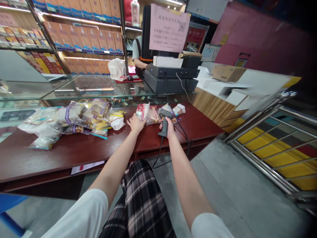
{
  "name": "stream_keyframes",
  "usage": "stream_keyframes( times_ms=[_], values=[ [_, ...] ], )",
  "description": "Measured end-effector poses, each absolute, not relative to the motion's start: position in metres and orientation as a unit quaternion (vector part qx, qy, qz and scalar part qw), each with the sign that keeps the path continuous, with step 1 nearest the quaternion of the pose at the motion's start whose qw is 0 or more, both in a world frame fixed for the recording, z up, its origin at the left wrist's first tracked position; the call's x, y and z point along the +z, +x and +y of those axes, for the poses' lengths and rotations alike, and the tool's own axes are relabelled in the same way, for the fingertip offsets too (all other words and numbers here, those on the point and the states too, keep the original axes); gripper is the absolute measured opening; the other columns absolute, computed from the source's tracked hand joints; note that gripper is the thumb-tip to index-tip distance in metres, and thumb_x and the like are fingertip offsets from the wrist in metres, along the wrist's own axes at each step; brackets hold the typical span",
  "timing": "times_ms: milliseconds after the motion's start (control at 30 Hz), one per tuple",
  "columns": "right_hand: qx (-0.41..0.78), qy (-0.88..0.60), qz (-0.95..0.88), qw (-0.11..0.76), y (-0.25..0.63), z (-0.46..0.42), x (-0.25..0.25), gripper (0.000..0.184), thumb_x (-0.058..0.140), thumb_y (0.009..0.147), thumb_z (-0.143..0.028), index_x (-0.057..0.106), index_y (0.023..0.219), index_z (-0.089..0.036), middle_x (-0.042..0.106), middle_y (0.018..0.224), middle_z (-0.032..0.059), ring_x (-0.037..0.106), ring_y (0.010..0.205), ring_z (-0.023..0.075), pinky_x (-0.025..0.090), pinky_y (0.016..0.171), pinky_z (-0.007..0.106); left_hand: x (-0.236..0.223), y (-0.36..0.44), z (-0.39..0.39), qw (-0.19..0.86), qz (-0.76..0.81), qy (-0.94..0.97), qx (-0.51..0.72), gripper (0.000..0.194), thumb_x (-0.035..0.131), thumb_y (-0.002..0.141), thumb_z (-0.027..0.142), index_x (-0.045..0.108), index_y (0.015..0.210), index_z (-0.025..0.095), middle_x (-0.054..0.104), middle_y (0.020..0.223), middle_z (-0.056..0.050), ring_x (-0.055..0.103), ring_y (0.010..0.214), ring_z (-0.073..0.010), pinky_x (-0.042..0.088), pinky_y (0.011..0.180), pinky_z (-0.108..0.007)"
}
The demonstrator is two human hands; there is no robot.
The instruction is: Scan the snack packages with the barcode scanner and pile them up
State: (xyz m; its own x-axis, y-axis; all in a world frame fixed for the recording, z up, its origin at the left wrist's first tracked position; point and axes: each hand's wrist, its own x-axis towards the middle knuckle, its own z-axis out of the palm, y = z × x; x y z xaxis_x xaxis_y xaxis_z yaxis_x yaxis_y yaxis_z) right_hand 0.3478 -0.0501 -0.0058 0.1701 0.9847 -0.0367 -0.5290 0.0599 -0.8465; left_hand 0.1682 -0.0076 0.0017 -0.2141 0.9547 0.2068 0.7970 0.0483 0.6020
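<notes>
My left hand [137, 124] grips the lower left edge of a red-and-white food packet [142, 111] on the dark red wooden counter [119, 145]. My right hand [170, 128] is wrapped round the grip of a black barcode scanner [162, 127], its head turned toward the packets. Just right of the held packet lies another red packet [154, 115]. Behind the scanner are a partly hidden packet [167, 107] and a small white packet [179, 109]. The scanner's cable [160, 150] hangs over the counter's front edge.
A heap of bagged foods [81, 115] covers the counter's left part. Behind stand a glass case [94, 86], a white fan [117, 69] and a black register [170, 79]. A person's arm [140, 62] shows beside the monitor. A metal railing [267, 152] stands at right.
</notes>
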Motion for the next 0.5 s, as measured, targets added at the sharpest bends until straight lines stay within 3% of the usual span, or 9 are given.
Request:
stream_keyframes(
  times_ms=[233, 500],
  values=[
    [0.571, -0.367, -0.299, 0.671, 0.346, -0.053, 0.000, 0.033, 0.059, 0.081, -0.051, 0.056, 0.076, -0.018, 0.067, 0.071, 0.0005, 0.047, 0.037, 0.0067, 0.038, 0.037, 0.022, -0.006, 0.162, 0.000, 0.108, 0.591, 0.630, 0.492, 0.087, 0.071, 0.069, 0.024, 0.032, 0.147, 0.025, 0.052, 0.136, -0.016, 0.042, 0.130, -0.0354, 0.031, 0.109, -0.056],
    [0.651, -0.326, -0.371, 0.577, 0.345, -0.063, 0.007, 0.037, 0.058, 0.082, -0.053, 0.061, 0.081, -0.017, 0.067, 0.068, 0.0033, 0.047, 0.039, 0.0088, 0.038, 0.040, 0.023, -0.014, 0.166, 0.004, 0.056, 0.490, 0.661, 0.565, 0.088, 0.067, 0.067, 0.010, 0.030, 0.146, 0.018, 0.019, 0.151, -0.019, 0.027, 0.140, -0.0337, 0.026, 0.117, -0.051]
  ],
)
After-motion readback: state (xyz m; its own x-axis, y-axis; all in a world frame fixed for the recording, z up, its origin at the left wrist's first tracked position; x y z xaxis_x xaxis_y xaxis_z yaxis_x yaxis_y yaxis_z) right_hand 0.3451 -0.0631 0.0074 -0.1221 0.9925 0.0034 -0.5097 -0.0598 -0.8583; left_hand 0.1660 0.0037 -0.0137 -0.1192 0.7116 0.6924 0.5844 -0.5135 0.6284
